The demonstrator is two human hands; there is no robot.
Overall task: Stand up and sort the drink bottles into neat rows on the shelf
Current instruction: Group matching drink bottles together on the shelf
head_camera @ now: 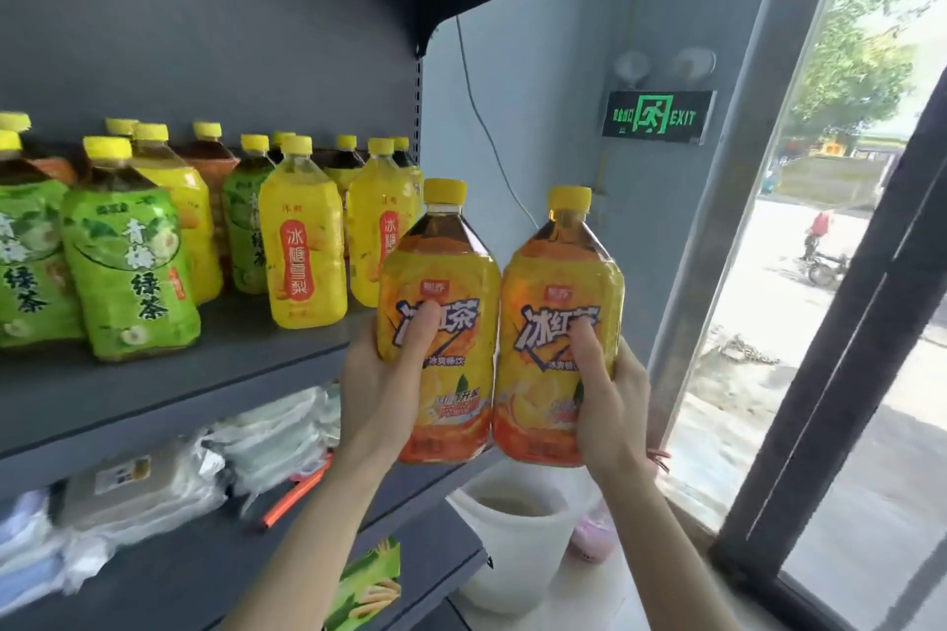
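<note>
The grey shelf carries upright green and yellow drink bottles. Off the shelf's right end, two tea-filled bottles touch, upright: left bottle gripped by the left hand fingers, right bottle by the right hand.

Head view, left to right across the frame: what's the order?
Order: cut-off green tea bottle → full green tea bottle → yellow pear drink bottle → left iced tea bottle, gripped by left hand → right iced tea bottle, gripped by right hand → exit sign → window.
</note>
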